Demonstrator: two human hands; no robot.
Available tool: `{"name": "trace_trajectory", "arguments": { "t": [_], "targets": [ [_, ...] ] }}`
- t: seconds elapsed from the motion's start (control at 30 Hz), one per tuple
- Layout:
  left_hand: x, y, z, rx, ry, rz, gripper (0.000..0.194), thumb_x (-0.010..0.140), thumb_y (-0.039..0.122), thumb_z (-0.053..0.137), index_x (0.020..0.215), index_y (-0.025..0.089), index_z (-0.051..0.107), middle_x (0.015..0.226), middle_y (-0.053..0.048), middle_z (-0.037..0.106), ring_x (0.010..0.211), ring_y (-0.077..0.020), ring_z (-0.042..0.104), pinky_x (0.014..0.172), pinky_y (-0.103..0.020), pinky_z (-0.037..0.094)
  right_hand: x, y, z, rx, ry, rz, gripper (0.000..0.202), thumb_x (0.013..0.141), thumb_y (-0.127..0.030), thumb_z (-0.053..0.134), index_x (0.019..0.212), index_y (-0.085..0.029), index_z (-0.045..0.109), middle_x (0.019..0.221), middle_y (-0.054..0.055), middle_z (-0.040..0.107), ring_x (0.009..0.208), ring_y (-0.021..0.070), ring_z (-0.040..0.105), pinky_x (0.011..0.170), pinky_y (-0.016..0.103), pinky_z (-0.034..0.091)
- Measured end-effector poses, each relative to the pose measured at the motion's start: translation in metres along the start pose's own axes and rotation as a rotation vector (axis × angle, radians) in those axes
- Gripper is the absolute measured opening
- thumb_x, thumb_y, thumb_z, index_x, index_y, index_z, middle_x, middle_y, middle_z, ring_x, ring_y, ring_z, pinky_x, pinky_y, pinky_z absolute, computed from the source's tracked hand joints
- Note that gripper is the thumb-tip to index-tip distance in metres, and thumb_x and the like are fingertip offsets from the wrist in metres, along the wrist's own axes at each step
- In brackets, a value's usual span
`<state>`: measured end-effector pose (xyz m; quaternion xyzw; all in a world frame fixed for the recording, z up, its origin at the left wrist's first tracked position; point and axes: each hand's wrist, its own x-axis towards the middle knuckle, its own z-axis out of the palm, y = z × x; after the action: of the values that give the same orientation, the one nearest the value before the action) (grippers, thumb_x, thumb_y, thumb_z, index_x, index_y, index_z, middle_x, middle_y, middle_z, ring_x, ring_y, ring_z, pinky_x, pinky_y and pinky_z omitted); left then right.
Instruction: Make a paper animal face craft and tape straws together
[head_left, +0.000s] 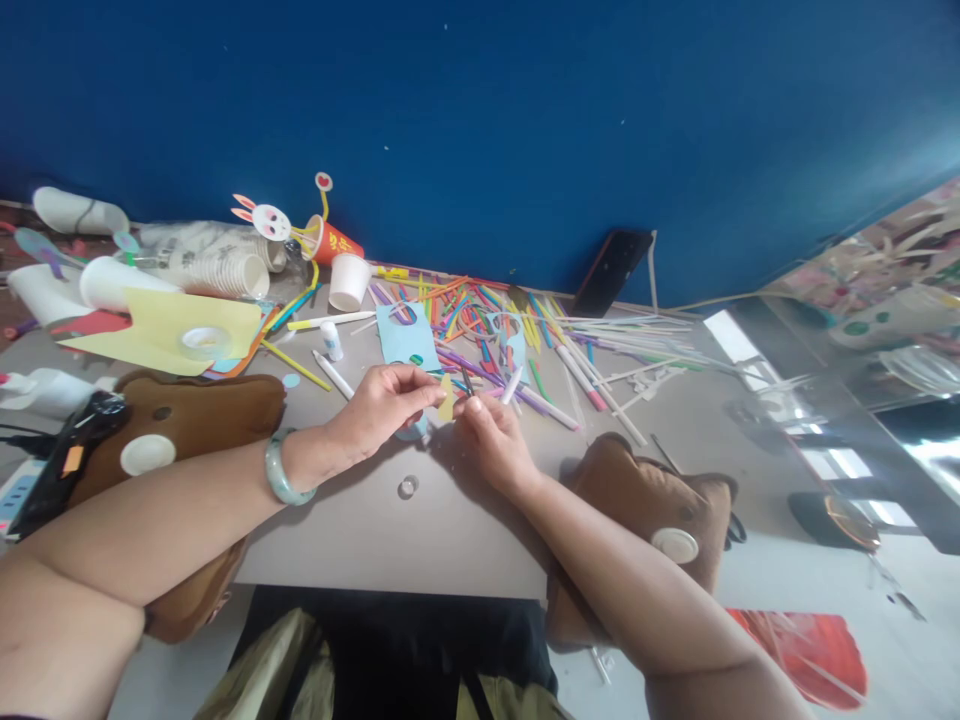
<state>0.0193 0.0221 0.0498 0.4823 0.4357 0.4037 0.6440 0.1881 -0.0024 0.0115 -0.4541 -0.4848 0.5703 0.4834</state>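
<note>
In the head view my left hand (382, 400), with a pale green bangle (279, 470) at the wrist, pinches a small yellow paper piece (447, 398). Close to its right, my right hand (491, 432) is closed on a slim dark tool (466, 382) pointing away from me; its kind is not clear. Just beyond both hands lies a light blue paper sheet (397, 328) with a cut-out hole. Below them a small clear round cap (407, 487) rests on the tabletop (360, 545).
Colourful pipe cleaners and straws (480, 320) cover the table's back. Paper cups (225, 272), yellow paper (150, 325) and a rabbit figure (270, 222) stand left. Brown cushions (247, 405) flank my arms. A dark phone (611, 270) leans against the blue wall (480, 130).
</note>
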Motion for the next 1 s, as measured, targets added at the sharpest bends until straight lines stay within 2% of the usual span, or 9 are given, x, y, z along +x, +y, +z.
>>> {"name": "trace_trajectory", "arguments": {
  "t": [0.17, 0.37, 0.57, 0.7, 1.0],
  "targets": [
    [0.0, 0.0, -0.001, 0.008, -0.023, 0.025, 0.018, 0.073, 0.031, 0.072, 0.07, 0.014, 0.067, 0.055, 0.003, 0.053, 0.046, -0.0048, 0.04, 0.043, -0.019, 0.029, -0.002, -0.004, 0.002, -0.008, -0.034, 0.035, 0.055, 0.087, -0.072, 0.044, 0.072, -0.021, 0.056, 0.045, -0.006, 0.035, 0.043, 0.0096, 0.029, 0.046, 0.027, 0.022],
    [0.0, -0.001, 0.001, -0.015, -0.02, -0.001, 0.016, 0.072, 0.029, 0.071, 0.069, 0.014, 0.067, 0.053, 0.003, 0.052, 0.046, -0.005, 0.039, 0.043, -0.019, 0.028, -0.004, -0.011, 0.004, -0.128, -0.077, 0.05, 0.061, 0.085, -0.077, 0.038, 0.066, -0.021, 0.05, 0.045, -0.005, 0.039, 0.043, 0.0098, 0.033, 0.046, 0.027, 0.025],
    [0.0, -0.004, 0.0, -0.019, -0.037, -0.022, 0.016, 0.072, 0.029, 0.071, 0.069, 0.014, 0.067, 0.055, 0.003, 0.054, 0.046, -0.0047, 0.039, 0.044, -0.019, 0.028, -0.005, -0.01, 0.003, -0.225, -0.124, 0.019, 0.064, 0.089, -0.076, 0.03, 0.058, -0.021, 0.043, 0.046, -0.003, 0.041, 0.046, 0.01, 0.036, 0.048, 0.028, 0.028],
    [0.001, -0.005, 0.0, -0.022, -0.049, -0.034, 0.018, 0.071, 0.03, 0.072, 0.069, 0.013, 0.066, 0.055, 0.003, 0.054, 0.046, -0.0047, 0.039, 0.043, -0.019, 0.027, -0.006, -0.011, 0.003, -0.265, -0.145, 0.017, 0.065, 0.089, -0.076, 0.03, 0.057, -0.021, 0.042, 0.047, -0.002, 0.042, 0.047, 0.0102, 0.037, 0.049, 0.028, 0.029],
    [0.001, -0.005, 0.0, -0.004, -0.059, -0.027, 0.018, 0.071, 0.03, 0.072, 0.068, 0.013, 0.065, 0.053, 0.003, 0.053, 0.045, -0.0051, 0.04, 0.043, -0.019, 0.028, -0.004, -0.005, 0.003, -0.214, -0.107, 0.004, 0.063, 0.087, -0.076, 0.037, 0.059, -0.021, 0.043, 0.049, -0.003, 0.043, 0.047, 0.0094, 0.037, 0.048, 0.027, 0.029]
  ]
}}
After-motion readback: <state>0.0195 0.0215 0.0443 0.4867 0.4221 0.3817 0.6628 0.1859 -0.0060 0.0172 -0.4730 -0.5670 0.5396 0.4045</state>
